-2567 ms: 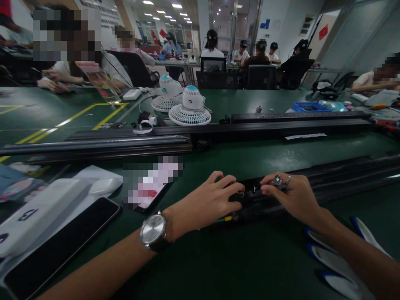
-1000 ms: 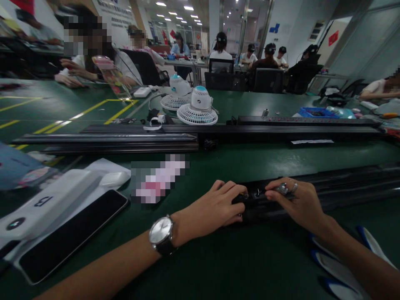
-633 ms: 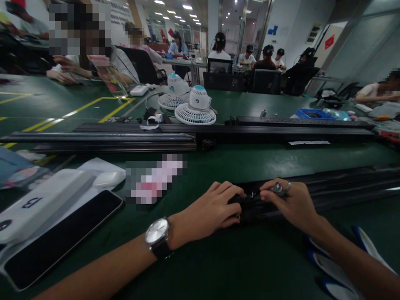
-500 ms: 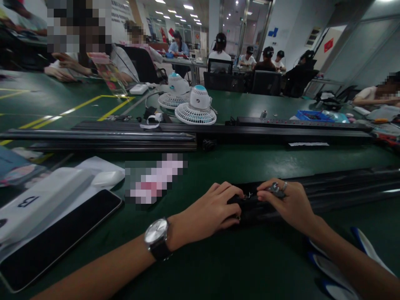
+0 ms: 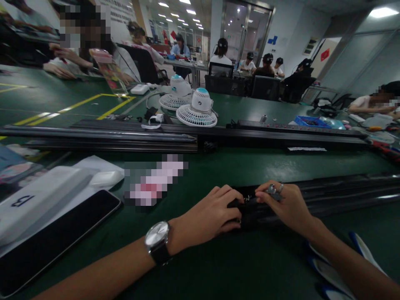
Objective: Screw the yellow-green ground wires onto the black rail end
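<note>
My left hand (image 5: pixel 212 212), with a watch (image 5: pixel 156 237) on its wrist, has its fingers curled over the near end of a long black bar (image 5: pixel 331 198). Thumb and fingers of my right hand (image 5: pixel 292 204) are pinched around a small grey metal tool (image 5: pixel 273 191), whose exact kind I cannot make out. The tool is held close above the bar, to the right of my left fingertips. Between the two hands lie tiny shiny metal parts (image 5: pixel 248 198) at the bar's end, too small to name.
More black bars (image 5: pixel 125 141) lie across the green table (image 5: pixel 200 266). Behind them stand two white fans (image 5: pixel 200 110) and a blue tray (image 5: pixel 311 121). A phone (image 5: pixel 59 237) and a white box (image 5: pixel 40 200) are at left, blue-edged white items (image 5: pixel 331 271) at lower right. Other people sit around.
The whole view has shifted slightly. My right hand and its tool have moved a little to the left, while my left hand keeps its place on the bar.
</note>
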Available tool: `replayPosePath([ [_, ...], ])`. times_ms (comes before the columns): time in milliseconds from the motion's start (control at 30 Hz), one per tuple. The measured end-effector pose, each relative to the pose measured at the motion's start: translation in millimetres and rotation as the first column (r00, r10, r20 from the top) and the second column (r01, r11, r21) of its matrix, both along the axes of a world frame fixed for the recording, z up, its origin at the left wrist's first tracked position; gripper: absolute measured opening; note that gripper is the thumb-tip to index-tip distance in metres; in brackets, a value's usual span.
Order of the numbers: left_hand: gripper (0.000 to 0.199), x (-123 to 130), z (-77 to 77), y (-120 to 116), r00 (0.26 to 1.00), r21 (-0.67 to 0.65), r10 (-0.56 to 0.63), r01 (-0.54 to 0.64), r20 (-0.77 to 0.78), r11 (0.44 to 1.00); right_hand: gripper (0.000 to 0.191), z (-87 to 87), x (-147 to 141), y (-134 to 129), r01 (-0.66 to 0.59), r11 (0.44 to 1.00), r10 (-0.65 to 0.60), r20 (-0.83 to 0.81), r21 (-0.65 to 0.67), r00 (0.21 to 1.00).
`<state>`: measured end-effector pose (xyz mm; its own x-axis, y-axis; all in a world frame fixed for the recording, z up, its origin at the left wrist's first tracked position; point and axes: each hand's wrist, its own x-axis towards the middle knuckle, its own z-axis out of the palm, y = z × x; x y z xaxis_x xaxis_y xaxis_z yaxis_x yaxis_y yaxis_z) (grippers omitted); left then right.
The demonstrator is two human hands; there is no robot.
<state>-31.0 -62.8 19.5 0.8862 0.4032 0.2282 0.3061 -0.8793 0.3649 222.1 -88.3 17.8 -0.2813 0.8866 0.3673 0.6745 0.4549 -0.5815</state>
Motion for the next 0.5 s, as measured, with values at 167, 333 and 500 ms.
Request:
replayPosePath([
  [167, 0.009, -0.2, -2.5, -0.8, 1.0, 0.006, 0.008, -0.008, 0.003, 1.0, 0.011, 1.0, -0.5, 1.7, -0.02, 1.0, 0.02, -0.015, -0.009, 1.0],
  [333, 0.008, 0.2, -4.1, -1.9, 0.999, -0.008, 0.015, -0.015, 0.05, 1.0, 0.013, 2.9, -1.7, 3.4, -0.037, 0.999, 0.037, 0.012, -0.033, 0.999],
  [500, 0.007, 0.4, -2.8, -1.9, 0.997, -0.042, 0.017, -0.014, 0.072, 0.999, 0.015, 2.8, -2.0, 4.8, -0.06, 0.997, 0.062, 0.042, -0.058, 0.997],
])
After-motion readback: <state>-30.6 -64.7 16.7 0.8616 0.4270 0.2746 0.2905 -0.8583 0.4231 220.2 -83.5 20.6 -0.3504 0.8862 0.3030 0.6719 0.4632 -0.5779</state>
